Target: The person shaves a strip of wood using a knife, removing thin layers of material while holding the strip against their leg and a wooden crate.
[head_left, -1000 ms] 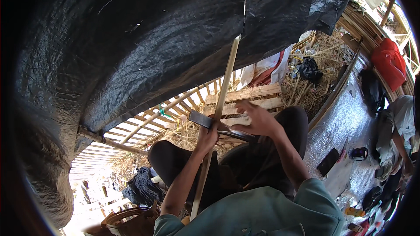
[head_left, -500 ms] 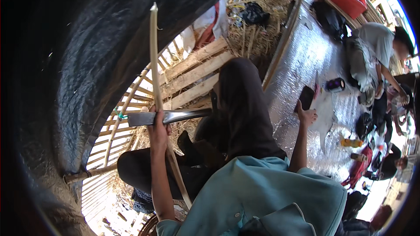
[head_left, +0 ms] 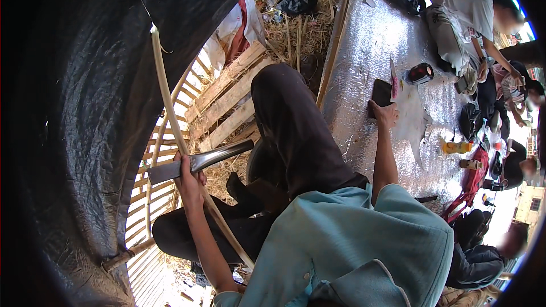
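Note:
My left hand point(head_left: 189, 177) grips a long pale bamboo strip point(head_left: 166, 96) that runs from my lap up to the black tarpaulin, and also holds a broad steel blade point(head_left: 200, 162) lying across it. My right hand point(head_left: 387, 115) reaches far to the right and rests on a flat black rectangular object point(head_left: 380, 92) lying on the silver mat point(head_left: 364, 57). My dark-trousered knee point(head_left: 281, 108) rises between the two hands.
A black tarpaulin point(head_left: 74, 79) fills the left. Wooden slats point(head_left: 227, 99) and straw point(head_left: 296, 28) lie ahead. On the mat sit a small dark can point(head_left: 421, 72), a yellow bottle point(head_left: 455, 147) and bags; other people point(head_left: 472, 17) sit at the right.
My right hand left the blade and bamboo, swung right and came down on the black object on the mat. My head turned right, and the bamboo and blade now sit further left.

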`<action>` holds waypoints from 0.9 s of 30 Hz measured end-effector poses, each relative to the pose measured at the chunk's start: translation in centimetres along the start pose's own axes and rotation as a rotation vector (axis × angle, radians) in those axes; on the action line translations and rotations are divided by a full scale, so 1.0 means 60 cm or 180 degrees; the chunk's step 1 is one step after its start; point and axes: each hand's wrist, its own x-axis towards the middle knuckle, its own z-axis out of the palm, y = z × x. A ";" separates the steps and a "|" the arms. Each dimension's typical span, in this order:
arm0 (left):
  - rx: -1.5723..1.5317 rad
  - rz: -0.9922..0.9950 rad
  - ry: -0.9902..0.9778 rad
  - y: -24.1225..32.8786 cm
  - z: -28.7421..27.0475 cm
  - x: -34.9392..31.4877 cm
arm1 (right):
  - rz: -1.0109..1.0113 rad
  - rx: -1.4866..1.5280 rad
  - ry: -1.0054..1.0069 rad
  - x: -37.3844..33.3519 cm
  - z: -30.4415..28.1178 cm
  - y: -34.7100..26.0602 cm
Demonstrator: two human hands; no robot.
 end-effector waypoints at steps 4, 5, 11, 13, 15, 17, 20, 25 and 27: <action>0.0016 -0.0141 0.0090 0.008 -0.009 -0.001 | -0.0174 0.0081 0.0108 0.012 0.026 -0.022; -0.0023 -0.0153 0.0118 0.002 -0.014 0.001 | -0.0217 0.0112 0.0108 0.013 0.029 -0.028; -0.0151 -0.0099 -0.0217 -0.007 -0.010 0.002 | -0.1333 0.0120 0.0720 -0.033 -0.006 -0.111; -0.0175 -0.0114 -0.0260 -0.005 -0.008 0.003 | -0.2523 0.1221 0.0955 -0.061 -0.017 -0.162; -0.0153 -0.0039 -0.0261 -0.003 -0.014 -0.001 | -0.3358 0.2279 0.0716 -0.168 -0.072 -0.229; -0.0185 -0.0037 -0.0251 0.001 -0.011 -0.002 | -0.4029 0.3091 0.0019 -0.284 -0.128 -0.274; 0.0027 -0.0103 -0.0115 0.024 -0.004 -0.013 | -0.5484 0.2945 -0.1300 -0.437 -0.158 -0.298; -0.0125 0.0058 -0.0092 -0.009 -0.004 0.006 | -0.6922 0.1089 -0.2609 -0.564 -0.077 -0.257; -0.0156 0.0082 -0.0106 -0.011 -0.007 0.006 | -0.6892 0.1112 -0.2696 -0.576 -0.013 -0.241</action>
